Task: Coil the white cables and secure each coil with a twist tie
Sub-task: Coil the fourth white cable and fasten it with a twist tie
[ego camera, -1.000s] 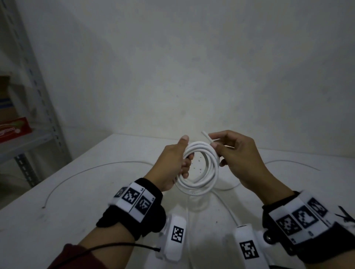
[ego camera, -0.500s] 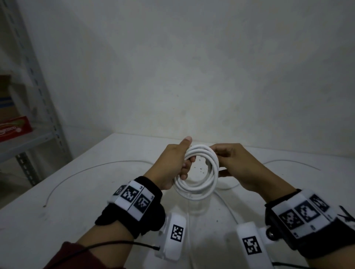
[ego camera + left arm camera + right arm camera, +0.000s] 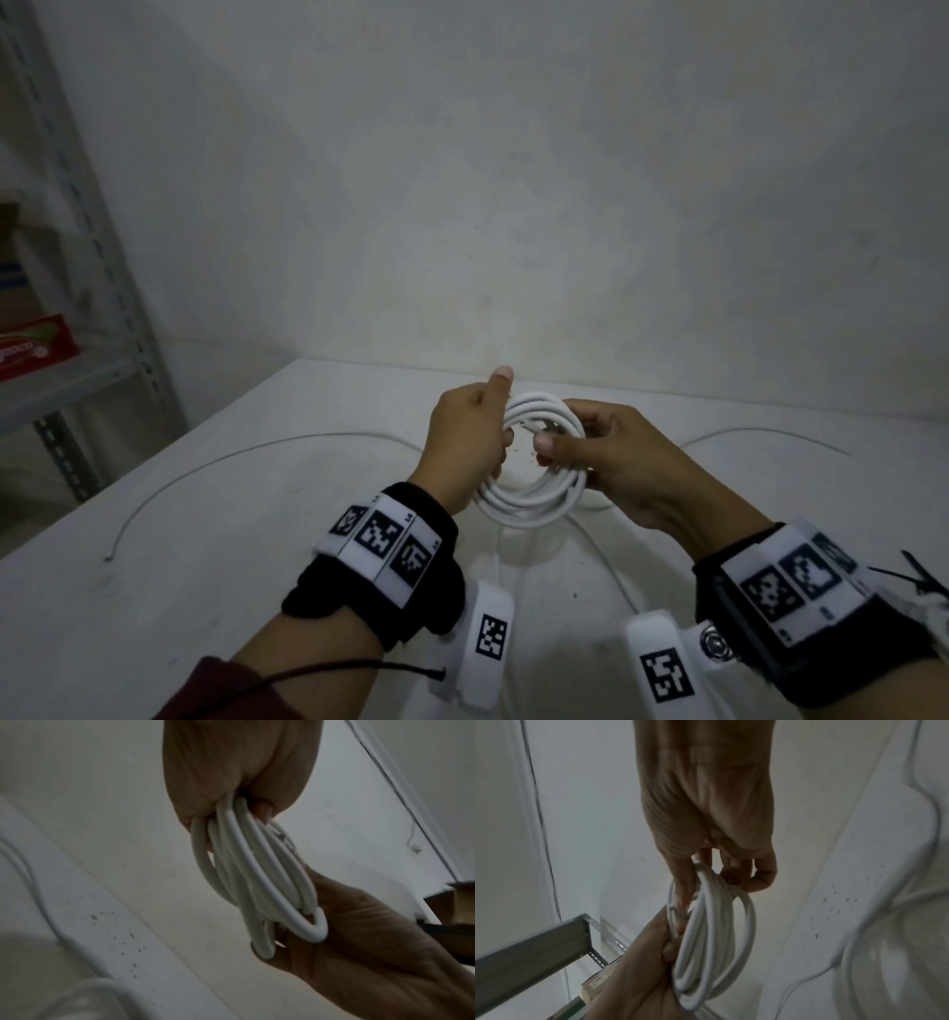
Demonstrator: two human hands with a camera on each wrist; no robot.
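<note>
Coil (image 3: 534, 493) of white cable sits between both hands, held above table (image 3: 205, 591). L hand (image 3: 470, 431) clamps its left side; R hand (image 3: 611, 457) pinches the right side, thumb inside the loop. Looks light, springy, smooth, so prob wants to unwind; hold across all turns. More loose cable (image 3: 231, 452) lies below on the white table, plain wall behind, shelf (image 3: 67, 370) far left of L hand.

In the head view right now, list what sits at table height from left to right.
Red box on the shelf → thin wire on the table → left hand → cable coil → right hand → second thin wire.
</note>
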